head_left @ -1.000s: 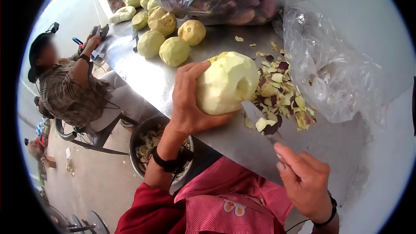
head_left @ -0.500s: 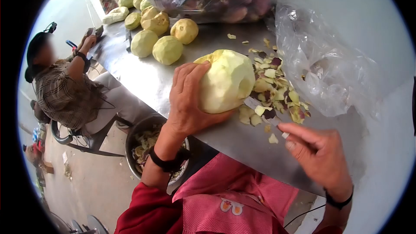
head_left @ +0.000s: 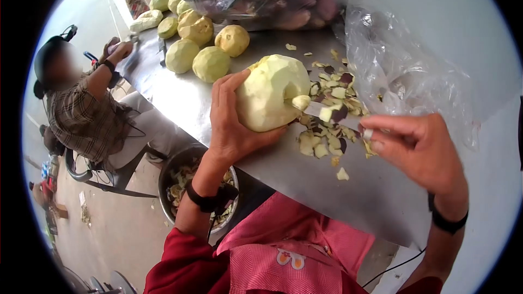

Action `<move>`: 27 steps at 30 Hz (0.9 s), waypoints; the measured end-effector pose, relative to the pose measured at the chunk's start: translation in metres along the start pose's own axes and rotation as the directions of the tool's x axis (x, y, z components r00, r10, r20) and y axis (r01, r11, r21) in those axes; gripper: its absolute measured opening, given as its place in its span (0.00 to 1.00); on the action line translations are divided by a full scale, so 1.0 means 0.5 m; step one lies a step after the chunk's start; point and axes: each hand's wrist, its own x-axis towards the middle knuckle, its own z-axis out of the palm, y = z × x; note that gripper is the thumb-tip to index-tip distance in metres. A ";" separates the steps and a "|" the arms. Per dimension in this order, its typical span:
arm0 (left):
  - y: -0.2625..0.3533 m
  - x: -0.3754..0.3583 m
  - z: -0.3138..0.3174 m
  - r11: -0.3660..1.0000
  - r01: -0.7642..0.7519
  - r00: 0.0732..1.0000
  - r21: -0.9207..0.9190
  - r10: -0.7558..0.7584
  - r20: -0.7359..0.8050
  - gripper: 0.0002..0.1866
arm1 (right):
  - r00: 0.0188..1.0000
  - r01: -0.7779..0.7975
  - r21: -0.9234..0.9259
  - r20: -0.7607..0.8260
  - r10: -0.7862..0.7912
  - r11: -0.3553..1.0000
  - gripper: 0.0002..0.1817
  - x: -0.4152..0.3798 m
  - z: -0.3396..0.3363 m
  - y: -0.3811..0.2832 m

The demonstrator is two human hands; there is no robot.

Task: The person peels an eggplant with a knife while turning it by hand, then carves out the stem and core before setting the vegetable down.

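Observation:
My left hand [head_left: 231, 120] wraps round the near-left side of a large, pale yellow-green peeled root vegetable [head_left: 267, 95], its thumb below. There is a hollow in the vegetable's right side. Between my right thumb and fingers is a knife [head_left: 315, 109]; my right hand [head_left: 419, 147] hides most of the handle. The blade points left, its tip by the hollow, with a small pale piece [head_left: 300, 102] at the tip and a purple-skinned paring farther along it. Purple and cream parings [head_left: 321, 141] lie heaped on the metal table [head_left: 348, 207] beneath the blade.
Several smaller peeled vegetables [head_left: 211, 64] sit at the back left. Behind is a clear bag of purple-skinned vegetables [head_left: 283, 0], with a crumpled plastic bag [head_left: 408, 76] at right. A metal basin of peelings [head_left: 182, 169] stands below the table. Another person [head_left: 87, 109] sits at left.
The knife has moved up and left to the hollow, and a cut piece now shows at its tip. The large vegetable has shifted slightly left and up. The seated person's hands have moved.

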 end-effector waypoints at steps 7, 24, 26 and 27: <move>-0.002 -0.005 -0.002 1.000 0.014 1.000 0.019 -0.014 0.027 0.54 | 0.985 0.090 0.445 -0.175 -0.013 0.891 0.16 -0.033 0.066 0.084; 0.008 -0.005 0.001 0.996 -0.044 0.998 0.076 0.039 0.057 0.54 | 0.994 -0.104 0.531 0.035 0.101 0.841 0.18 -0.050 0.065 0.059; 0.008 -0.006 0.002 0.993 -0.072 0.996 0.090 0.066 0.066 0.55 | 0.992 -0.126 0.483 0.077 0.101 0.866 0.19 -0.035 0.056 0.063; 0.010 -0.005 0.003 0.989 -0.105 0.992 0.102 0.097 0.078 0.55 | 0.992 -0.128 0.482 0.078 0.103 0.867 0.19 -0.026 0.052 0.060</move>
